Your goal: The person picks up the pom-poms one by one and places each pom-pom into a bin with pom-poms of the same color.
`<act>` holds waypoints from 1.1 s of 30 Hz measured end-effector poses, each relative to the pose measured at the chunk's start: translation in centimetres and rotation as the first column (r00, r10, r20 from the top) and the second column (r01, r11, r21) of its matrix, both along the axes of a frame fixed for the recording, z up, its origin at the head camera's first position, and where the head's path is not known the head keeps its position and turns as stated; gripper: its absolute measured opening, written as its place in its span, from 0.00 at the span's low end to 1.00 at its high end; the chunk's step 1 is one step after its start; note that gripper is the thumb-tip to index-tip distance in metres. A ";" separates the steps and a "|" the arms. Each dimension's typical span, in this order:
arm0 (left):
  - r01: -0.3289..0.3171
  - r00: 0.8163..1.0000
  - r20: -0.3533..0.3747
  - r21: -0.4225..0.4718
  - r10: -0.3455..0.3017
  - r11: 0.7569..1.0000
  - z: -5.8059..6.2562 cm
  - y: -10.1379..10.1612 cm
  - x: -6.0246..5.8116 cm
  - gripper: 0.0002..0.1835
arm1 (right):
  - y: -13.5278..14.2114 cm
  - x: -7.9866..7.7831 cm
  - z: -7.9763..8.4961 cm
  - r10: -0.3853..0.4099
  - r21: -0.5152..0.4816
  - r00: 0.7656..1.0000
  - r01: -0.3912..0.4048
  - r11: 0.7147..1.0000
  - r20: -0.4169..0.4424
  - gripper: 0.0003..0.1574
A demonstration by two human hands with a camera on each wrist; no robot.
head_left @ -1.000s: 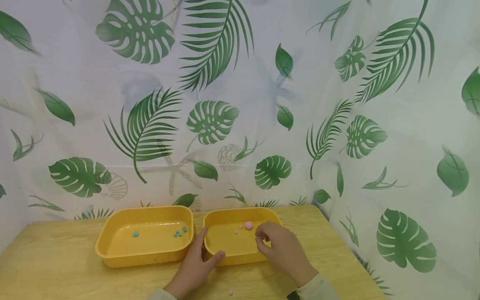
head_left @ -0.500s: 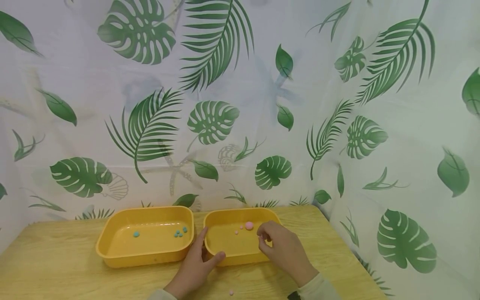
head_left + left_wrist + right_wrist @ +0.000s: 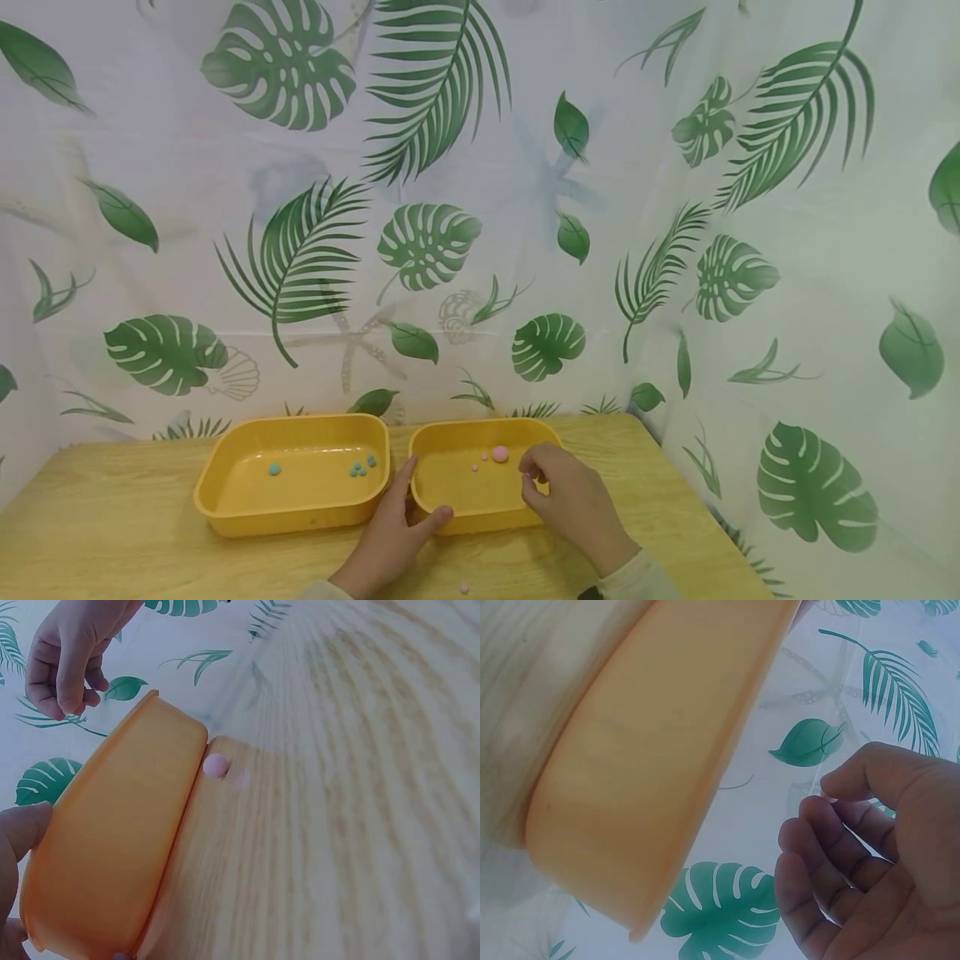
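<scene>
My left hand (image 3: pixel 393 533) holds the near left corner of the right yellow tray (image 3: pixel 480 522), thumb on the front and fingers along the left side. Over that tray's right end, my right hand (image 3: pixel 573 500) pinches a tiny pink ball (image 3: pixel 829 798) between thumb and index fingertip, mostly hidden by them. The other fingers curl toward the palm. Inside the tray lie a larger pink ball (image 3: pixel 500 454) and two tiny pink balls, one being a pink bead-like ball (image 3: pixel 474 467). Another pink ball (image 3: pixel 216 765) rests on the table in front.
A second yellow tray (image 3: pixel 285 523) stands left of my left hand, with a blue-green ball (image 3: pixel 274 470) and a cluster of several smaller ones. Both trays sit on a wood-grain table (image 3: pixel 112 517). A leaf-print sheet (image 3: pixel 465 167) hangs behind and to the right.
The right hand has shifted very slightly right, still pinching above the tray. The left hand keeps its place on the tray, and the balls have not moved.
</scene>
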State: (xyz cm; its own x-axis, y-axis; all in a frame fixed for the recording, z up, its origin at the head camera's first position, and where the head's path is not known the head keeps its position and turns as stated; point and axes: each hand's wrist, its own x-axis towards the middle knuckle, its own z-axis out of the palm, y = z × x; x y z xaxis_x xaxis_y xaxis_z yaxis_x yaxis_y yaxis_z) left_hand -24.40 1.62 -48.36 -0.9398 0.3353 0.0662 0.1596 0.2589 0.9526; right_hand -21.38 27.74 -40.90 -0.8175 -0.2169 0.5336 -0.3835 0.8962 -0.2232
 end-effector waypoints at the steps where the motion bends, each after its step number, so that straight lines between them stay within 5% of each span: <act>1: 0.000 1.000 0.000 0.001 0.000 1.000 0.0 0.0 0.0 0.56 | 0.0 0.0 0.0 -0.002 0.002 1.000 0.002 1.000 -0.003 0.12; 21: -0.004 1.000 -0.023 -0.017 0.004 1.000 -0.5 -0.2 -0.4 0.54 | 0.1 -0.2 -0.1 -0.034 -0.001 0.999 0.034 0.999 0.026 0.11; 25: -0.003 1.000 -0.016 0.000 0.003 1.000 -0.4 -0.3 -0.4 0.55 | 0.3 -0.5 0.1 0.034 -0.122 0.994 -0.021 0.992 0.105 0.11; 29: 0.001 1.000 -0.011 0.012 -0.001 1.000 -0.2 -0.4 -0.3 0.55 | 0.7 -0.9 0.2 0.134 -0.288 0.969 -0.070 0.955 0.206 0.11; 33: 0.011 1.000 -0.015 0.015 -0.011 1.000 -0.2 -0.4 -0.3 0.55 | 1.1 -1.5 0.0 0.119 -0.246 0.965 -0.060 0.967 0.233 0.08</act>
